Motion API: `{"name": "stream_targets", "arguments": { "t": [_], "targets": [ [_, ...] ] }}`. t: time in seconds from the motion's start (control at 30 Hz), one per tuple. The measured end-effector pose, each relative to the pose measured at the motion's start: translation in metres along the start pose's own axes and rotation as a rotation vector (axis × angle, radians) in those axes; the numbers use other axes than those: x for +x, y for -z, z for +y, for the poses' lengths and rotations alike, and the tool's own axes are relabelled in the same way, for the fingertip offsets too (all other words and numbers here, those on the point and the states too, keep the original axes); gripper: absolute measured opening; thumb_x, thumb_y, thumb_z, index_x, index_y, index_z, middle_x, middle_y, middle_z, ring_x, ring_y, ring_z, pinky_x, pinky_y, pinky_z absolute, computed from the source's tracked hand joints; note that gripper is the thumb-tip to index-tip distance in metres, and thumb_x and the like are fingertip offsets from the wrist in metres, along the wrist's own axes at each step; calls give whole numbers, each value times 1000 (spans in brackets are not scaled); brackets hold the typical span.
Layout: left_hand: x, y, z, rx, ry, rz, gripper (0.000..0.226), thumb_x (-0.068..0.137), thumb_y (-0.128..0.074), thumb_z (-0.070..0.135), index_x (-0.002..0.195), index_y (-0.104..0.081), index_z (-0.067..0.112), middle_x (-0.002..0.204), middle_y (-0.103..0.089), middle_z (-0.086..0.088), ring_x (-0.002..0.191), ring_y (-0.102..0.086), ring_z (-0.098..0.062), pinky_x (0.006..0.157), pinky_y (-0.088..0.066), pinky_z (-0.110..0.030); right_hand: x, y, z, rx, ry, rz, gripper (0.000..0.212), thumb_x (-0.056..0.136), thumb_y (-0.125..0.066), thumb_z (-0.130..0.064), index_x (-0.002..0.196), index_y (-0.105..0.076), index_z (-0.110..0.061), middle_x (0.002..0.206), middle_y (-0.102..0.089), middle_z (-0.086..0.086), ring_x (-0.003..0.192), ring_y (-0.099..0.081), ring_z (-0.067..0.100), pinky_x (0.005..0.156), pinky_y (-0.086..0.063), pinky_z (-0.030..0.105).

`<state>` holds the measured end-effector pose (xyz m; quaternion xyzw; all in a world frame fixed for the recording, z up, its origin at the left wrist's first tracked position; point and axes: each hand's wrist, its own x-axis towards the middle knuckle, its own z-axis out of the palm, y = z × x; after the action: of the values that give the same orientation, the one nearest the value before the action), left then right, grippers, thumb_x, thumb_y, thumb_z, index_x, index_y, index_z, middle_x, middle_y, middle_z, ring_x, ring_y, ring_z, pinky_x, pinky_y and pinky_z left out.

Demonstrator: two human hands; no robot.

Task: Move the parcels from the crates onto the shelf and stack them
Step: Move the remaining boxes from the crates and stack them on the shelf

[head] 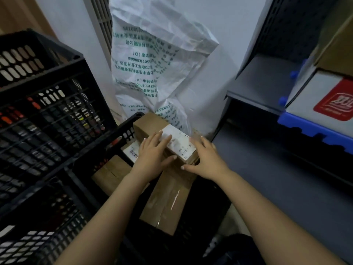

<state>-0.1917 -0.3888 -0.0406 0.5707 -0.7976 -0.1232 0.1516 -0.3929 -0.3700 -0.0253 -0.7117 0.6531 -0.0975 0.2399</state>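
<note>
A brown cardboard parcel (150,124) with a white shipping label lies on top of other parcels in a low black crate (126,129). My left hand (154,155) rests on its left side, fingers spread over the label. My right hand (205,159) presses against its right end, so both hands grip this parcel. Below it lies a longer taped brown parcel (170,197). To its left sit another brown box (110,175) and a small labelled parcel (131,151). The grey shelf (267,165) stands to the right.
Stacked black crates (44,111) holding small items fill the left side. A white woven sack (158,60) with green print leans against the wall behind. On the upper shelf board (267,81) stand a blue bin (313,129), a grey box with a red logo and cardboard boxes.
</note>
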Motion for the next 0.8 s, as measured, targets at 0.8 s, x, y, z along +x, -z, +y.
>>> {"name": "stream_targets", "arguments": {
  "t": [0.8],
  "targets": [
    [-73,120,23,109,-271,108,98,71,-75,47,151,-19,34,157,-18,1,146,-9,-19,116,6,-42,-113,63,-66,-318,424,330,91,71,-72,-40,149,-25,-34,140,-33,-2,129,-29,21,79,-45,32]
  ]
}}
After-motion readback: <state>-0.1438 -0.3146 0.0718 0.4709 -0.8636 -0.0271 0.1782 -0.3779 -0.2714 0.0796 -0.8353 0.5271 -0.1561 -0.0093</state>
